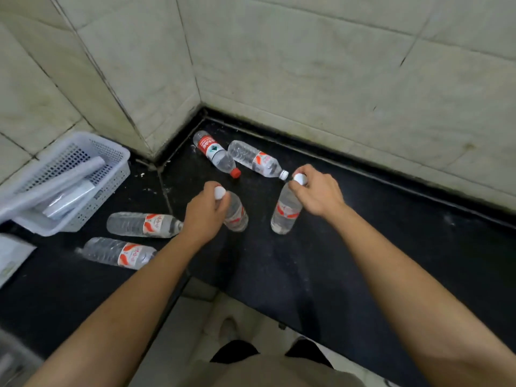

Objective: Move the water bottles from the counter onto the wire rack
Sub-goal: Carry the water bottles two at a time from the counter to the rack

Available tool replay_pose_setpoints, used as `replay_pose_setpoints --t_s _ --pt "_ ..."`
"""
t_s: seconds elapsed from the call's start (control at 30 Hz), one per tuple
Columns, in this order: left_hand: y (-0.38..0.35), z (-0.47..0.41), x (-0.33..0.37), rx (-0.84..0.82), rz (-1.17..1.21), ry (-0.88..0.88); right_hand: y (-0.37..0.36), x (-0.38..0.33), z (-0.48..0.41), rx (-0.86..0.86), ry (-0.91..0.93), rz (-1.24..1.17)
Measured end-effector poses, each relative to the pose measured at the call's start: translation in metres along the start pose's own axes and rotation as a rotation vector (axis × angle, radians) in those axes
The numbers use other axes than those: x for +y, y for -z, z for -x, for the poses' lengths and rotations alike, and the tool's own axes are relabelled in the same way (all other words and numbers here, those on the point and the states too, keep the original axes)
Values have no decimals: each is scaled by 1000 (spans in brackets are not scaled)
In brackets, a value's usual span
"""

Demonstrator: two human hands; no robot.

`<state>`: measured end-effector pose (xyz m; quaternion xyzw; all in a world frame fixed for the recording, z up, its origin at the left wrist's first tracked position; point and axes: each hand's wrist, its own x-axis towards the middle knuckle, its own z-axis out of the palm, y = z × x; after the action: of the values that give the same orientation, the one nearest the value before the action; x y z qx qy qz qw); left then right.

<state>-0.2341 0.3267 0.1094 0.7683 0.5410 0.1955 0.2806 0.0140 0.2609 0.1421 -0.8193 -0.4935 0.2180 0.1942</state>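
Note:
My left hand (205, 212) grips the neck of a clear water bottle (237, 215) with a white cap, held upright just over the black counter (349, 247). My right hand (317, 192) grips the neck of a second white-capped bottle (286, 212), also upright. Two more bottles lie on their sides at the left, one (142, 224) above the other (120, 252). Near the corner lie a red-capped bottle (215, 153) with a red label and a white-capped bottle (257, 160). No wire rack is in view.
A white plastic basket (92, 169) holding rolled items stands at the left against the tiled wall (307, 65). A white sheet (11, 261) lies at the far left edge. The counter's front edge runs diagonally above the floor (195, 317) below me.

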Motion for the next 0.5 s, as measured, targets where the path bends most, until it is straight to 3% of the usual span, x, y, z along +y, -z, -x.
replay_pose_setpoints --t_s 0.27,0.5 --pt "-16 9 10 -71 33 48 -8 28 34 -122 -15 -47" --pt "-42 35 -5 69 101 -9 -45 58 65 97 -30 -119"
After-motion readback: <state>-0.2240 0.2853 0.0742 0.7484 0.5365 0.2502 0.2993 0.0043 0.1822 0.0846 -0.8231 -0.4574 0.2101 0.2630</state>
